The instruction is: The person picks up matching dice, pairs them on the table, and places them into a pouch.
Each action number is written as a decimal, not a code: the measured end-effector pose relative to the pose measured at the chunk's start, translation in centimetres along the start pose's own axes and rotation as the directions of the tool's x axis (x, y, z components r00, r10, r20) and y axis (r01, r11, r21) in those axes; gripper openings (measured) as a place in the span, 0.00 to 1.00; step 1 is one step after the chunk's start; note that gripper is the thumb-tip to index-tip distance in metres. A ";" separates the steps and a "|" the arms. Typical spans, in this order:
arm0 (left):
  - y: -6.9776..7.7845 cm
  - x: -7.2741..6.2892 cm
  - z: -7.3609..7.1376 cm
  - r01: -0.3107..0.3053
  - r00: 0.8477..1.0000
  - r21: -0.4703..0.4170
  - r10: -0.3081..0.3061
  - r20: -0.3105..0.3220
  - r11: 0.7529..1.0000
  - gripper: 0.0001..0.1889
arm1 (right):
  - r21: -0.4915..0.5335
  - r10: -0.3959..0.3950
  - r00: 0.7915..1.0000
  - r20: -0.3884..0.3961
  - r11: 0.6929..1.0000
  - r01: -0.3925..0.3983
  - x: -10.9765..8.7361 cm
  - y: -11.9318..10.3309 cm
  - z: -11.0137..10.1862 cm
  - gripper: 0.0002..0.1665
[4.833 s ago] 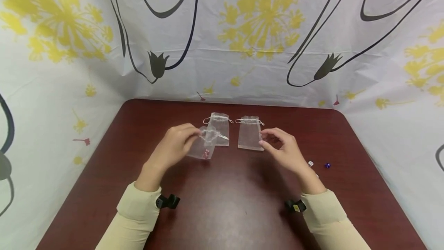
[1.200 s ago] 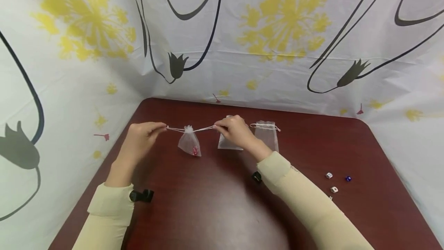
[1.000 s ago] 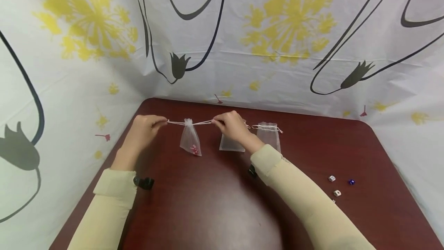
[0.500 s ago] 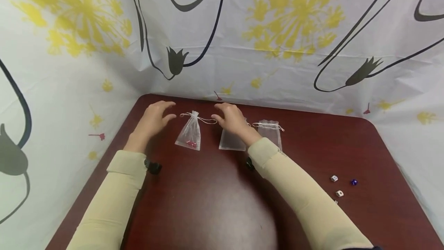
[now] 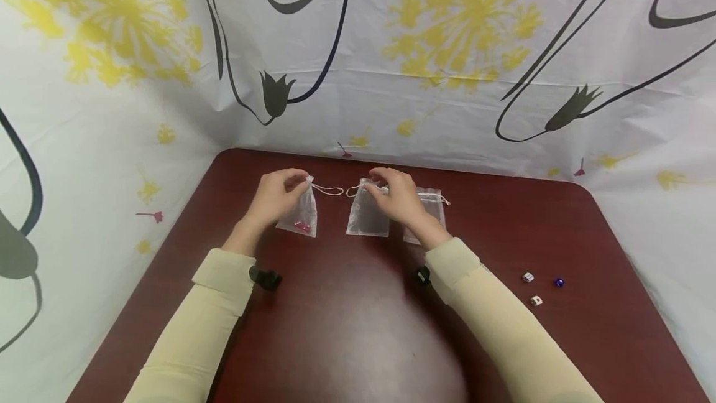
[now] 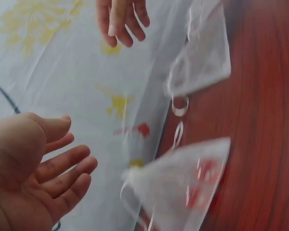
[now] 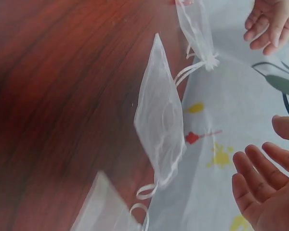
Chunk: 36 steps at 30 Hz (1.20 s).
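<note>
A sheer white drawstring bag (image 5: pixel 306 211) with red dice (image 5: pixel 302 226) in its bottom lies on the table, its neck gathered. My left hand (image 5: pixel 274 198) is above its neck; in the left wrist view the fingers are spread and apart from the cord. A second sheer bag (image 5: pixel 366 215), flat and with no dice visible in it, lies to the right. Over its top right corner hovers my right hand (image 5: pixel 399 198), fingers loosely bent and holding nothing in the right wrist view. The third bag (image 5: pixel 436 207) is partly hidden behind the right hand and wrist.
On the right side of the dark red-brown table (image 5: pixel 347 328) lie two white dice (image 5: pixel 528 277) and a blue die (image 5: pixel 559 282). A white patterned cloth (image 5: pixel 358 98) hangs behind the table's far edge.
Both hands pulled the first bag's cords apart, cinching its neck, then let go as it came down flat. Since then both hands have shifted right, the right one over the middle bag.
</note>
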State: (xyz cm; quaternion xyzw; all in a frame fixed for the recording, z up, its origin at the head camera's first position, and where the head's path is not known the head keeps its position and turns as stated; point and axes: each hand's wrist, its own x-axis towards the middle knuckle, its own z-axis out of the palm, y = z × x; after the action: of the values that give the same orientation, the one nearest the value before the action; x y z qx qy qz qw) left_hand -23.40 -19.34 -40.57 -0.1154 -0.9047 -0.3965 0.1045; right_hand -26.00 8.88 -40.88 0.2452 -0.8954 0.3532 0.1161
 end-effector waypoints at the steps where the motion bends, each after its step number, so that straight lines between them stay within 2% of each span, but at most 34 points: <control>1: 0.4 -0.1 0.4 0.007 1.000 -0.004 -0.007 0.011 1.000 0.14 | 0.008 0.006 1.000 -0.006 1.000 -0.006 -0.4 0.2 -0.4 0.18; 7: 1.7 -0.1 2.8 0.012 0.995 -0.023 -0.009 0.097 1.000 0.15 | 0.028 0.041 0.997 -0.059 0.999 -0.040 -2.9 1.5 -2.6 0.17; 10: 2.3 -0.3 4.0 -0.020 0.990 0.014 0.018 0.143 1.000 0.16 | 0.050 0.065 0.995 -0.081 0.997 -0.061 -4.2 2.0 -3.6 0.16; 13: 3.1 -0.6 5.1 -0.091 0.975 0.077 0.073 0.208 0.993 0.18 | 0.049 0.074 0.992 -0.103 0.996 -0.070 -5.3 2.5 -4.5 0.16; 16: 4.0 -1.3 6.4 -0.189 0.942 0.128 0.143 0.302 0.974 0.22 | 0.032 0.062 0.989 -0.131 0.998 -0.059 -6.4 3.2 -5.5 0.15; 18: 4.4 -1.8 7.3 -0.255 0.909 0.148 0.185 0.374 0.955 0.26 | 0.025 0.059 0.988 -0.144 0.998 -0.056 -7.3 3.8 -6.3 0.15; 21: 4.6 -2.7 8.3 -0.330 0.855 0.186 0.209 0.475 0.925 0.33 | 0.015 0.064 0.985 -0.158 0.998 -0.062 -8.5 4.6 -7.3 0.16; 23: 4.5 -3.2 8.9 -0.370 0.828 0.211 0.218 0.517 0.905 0.36 | 0.012 0.068 0.984 -0.162 0.998 -0.067 -9.3 5.1 -7.9 0.16; 25: 4.3 -3.7 9.3 -0.399 0.808 0.234 0.220 0.546 0.887 0.38 | 0.012 0.072 0.983 -0.166 0.997 -0.071 -10.0 5.4 -8.5 0.16; 28: 3.9 -4.2 9.8 -0.431 0.787 0.255 0.223 0.575 0.865 0.40 | 0.017 0.081 0.982 -0.168 0.997 -0.079 -11.2 5.8 -9.3 0.15; 34: 3.4 -5.0 10.6 -0.460 0.735 0.263 0.198 0.649 0.848 0.43 | 0.002 0.121 0.977 -0.175 0.992 -0.122 -13.6 6.5 -10.8 0.14; 36: 3.2 -5.2 10.8 -0.463 0.726 0.265 0.191 0.661 0.846 0.43 | -0.012 0.134 0.975 -0.180 0.990 -0.138 -14.4 6.9 -11.4 0.14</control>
State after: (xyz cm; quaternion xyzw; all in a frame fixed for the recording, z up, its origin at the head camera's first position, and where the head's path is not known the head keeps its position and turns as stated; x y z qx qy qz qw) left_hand -18.52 -9.85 -46.96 -0.3739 -0.9151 -0.1119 -0.1018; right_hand -16.91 26.18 -42.10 0.1492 -0.9002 0.3700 0.1745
